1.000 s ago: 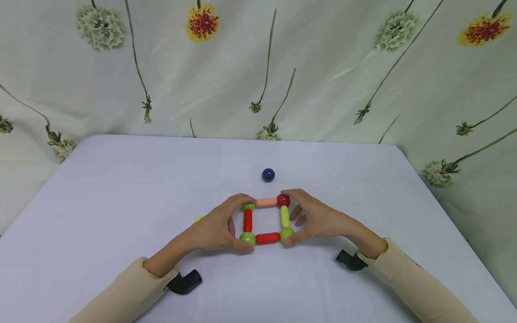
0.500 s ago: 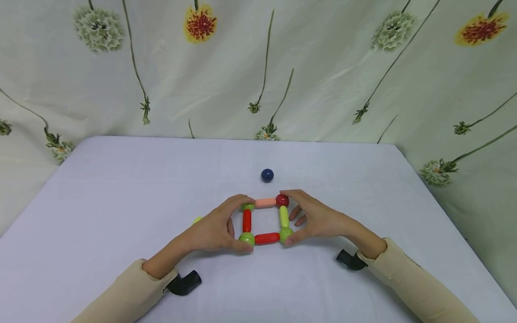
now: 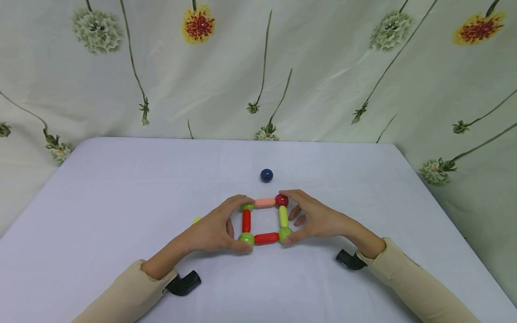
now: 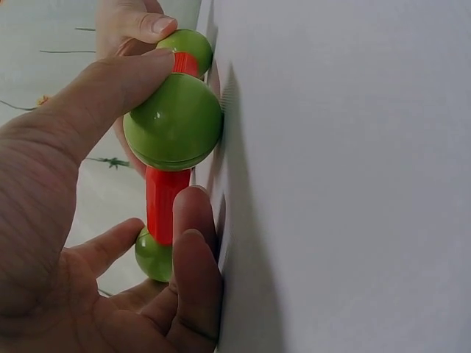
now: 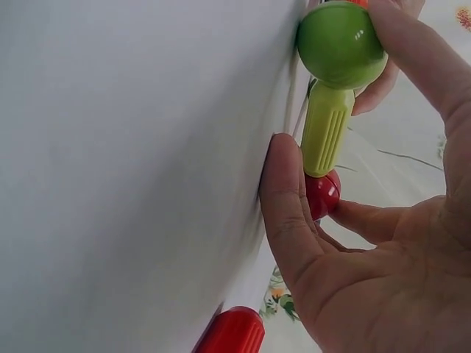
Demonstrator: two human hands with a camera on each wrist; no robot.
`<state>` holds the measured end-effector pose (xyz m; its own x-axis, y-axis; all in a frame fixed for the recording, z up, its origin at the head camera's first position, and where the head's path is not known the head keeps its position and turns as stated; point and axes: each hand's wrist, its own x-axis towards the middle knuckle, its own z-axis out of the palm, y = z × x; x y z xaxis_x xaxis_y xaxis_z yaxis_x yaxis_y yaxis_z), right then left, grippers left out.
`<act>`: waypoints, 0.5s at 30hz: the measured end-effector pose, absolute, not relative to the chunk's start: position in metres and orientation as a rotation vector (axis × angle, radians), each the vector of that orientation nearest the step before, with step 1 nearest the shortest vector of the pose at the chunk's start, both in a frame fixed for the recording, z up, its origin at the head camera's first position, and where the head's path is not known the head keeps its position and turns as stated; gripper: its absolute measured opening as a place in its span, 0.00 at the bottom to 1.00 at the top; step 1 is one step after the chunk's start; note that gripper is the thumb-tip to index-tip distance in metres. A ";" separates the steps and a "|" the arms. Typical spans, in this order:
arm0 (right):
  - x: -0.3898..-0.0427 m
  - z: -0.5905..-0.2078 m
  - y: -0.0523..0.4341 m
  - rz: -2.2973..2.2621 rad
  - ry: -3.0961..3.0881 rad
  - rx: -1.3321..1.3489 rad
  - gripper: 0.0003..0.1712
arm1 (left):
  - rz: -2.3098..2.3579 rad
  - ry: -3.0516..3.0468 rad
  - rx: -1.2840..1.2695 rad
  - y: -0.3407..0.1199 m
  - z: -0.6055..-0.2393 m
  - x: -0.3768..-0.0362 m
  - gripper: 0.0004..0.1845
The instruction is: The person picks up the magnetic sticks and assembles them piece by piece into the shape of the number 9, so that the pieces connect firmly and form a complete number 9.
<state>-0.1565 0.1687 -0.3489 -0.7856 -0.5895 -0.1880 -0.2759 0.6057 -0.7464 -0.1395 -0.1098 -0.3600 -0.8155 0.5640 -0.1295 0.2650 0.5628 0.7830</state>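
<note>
Green-cornered stick-and-ball square unmoved over the last second; left hand and right hand still pinch its corner balls. Shape appears closed.

— Anything shifting on the square frame?
— Barely. Sliding a touch toward the left and nearer edge of the view, along with the blue ball and the flowered backdrop: a small turn of the head camera, by the look of it.
— And the left hand, the right hand?
— Drifting the same hair's breadth with the frame. No change of grip to make out.
</note>
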 end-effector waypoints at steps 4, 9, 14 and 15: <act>-0.156 -0.347 0.170 -1.024 2.413 -0.678 0.61 | 1.139 2.433 0.673 -0.111 -0.362 -0.140 0.49; -0.157 -0.342 0.181 -1.014 2.440 -0.740 0.57 | 1.145 2.433 0.677 -0.111 -0.362 -0.140 0.49; -0.160 -0.338 0.202 -0.987 2.496 -0.836 0.44 | 1.145 2.428 0.678 -0.111 -0.361 -0.140 0.49; -0.160 -0.338 0.206 -0.972 2.520 -0.830 0.41 | 1.143 2.428 0.676 -0.111 -0.361 -0.140 0.49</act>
<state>-0.1603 0.2059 -0.3380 -0.7821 -0.6180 -0.0798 -0.4043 0.6007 -0.6897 -0.1402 -0.1113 -0.3609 -0.8156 0.5647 -0.1257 0.2631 0.5556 0.7887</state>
